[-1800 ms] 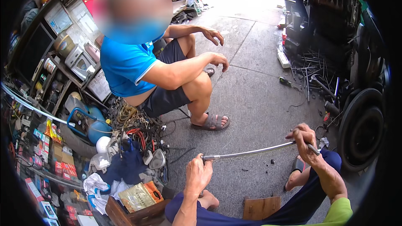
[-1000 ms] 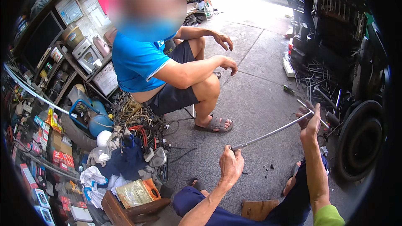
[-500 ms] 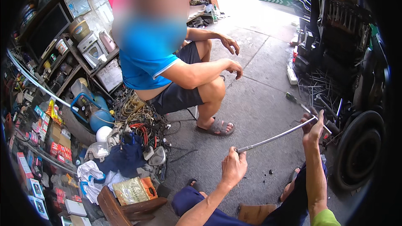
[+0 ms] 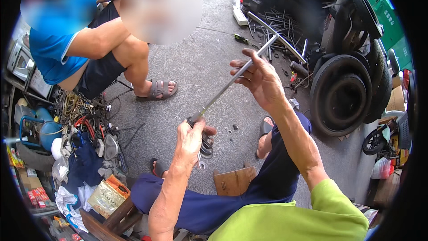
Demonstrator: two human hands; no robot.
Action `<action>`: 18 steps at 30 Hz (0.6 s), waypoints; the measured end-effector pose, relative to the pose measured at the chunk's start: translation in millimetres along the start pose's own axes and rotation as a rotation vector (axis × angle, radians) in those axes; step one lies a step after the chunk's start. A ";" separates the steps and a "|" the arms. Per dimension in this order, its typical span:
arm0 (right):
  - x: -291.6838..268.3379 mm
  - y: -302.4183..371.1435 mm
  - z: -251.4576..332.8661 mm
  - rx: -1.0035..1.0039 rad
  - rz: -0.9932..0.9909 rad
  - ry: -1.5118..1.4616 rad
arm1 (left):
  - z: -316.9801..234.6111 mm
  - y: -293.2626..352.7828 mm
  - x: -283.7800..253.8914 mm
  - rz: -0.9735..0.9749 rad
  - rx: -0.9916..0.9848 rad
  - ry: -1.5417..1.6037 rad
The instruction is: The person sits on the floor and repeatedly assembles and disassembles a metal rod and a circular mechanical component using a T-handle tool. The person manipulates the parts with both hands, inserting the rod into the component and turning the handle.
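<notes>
Head view: black wheel (image 4: 342, 96) on grey floor (image 4: 187, 67); left hand (image 4: 188, 139) grips T-bar (image 4: 223, 88), right hand (image 4: 264, 84) half-open.

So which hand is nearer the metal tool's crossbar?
The right hand, open along the metal tool just short of its crossbar; the left hand is closed around the opposite end.

I look down and forward from the head, fisheye-wide, left hand (image 4: 189, 140) and right hand (image 4: 265, 82) near, floor (image 4: 191, 69) beyond.

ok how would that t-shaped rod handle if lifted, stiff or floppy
The T-shaped rod is probably stiff: it looks metal and straight. It may tip away from the left hand, since the crossbar sits at the far end.
</notes>
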State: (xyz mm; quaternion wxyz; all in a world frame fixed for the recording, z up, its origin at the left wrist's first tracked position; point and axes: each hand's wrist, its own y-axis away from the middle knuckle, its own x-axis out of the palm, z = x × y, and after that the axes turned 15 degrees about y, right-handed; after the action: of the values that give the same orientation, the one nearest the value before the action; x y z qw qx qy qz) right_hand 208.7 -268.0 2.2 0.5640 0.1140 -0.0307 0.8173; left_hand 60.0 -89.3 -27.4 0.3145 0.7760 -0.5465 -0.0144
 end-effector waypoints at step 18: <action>-6.8 6.2 1.9 0.227 0.025 0.132 | -26.2 3.4 2.1 -0.301 0.722 -0.373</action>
State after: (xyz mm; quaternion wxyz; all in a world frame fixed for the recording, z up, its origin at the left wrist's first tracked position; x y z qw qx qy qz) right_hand 205.6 -276.8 3.0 0.5381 0.1228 0.0977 0.8281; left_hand 67.6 -79.4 -4.0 -0.0868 0.8916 -0.4444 -0.0079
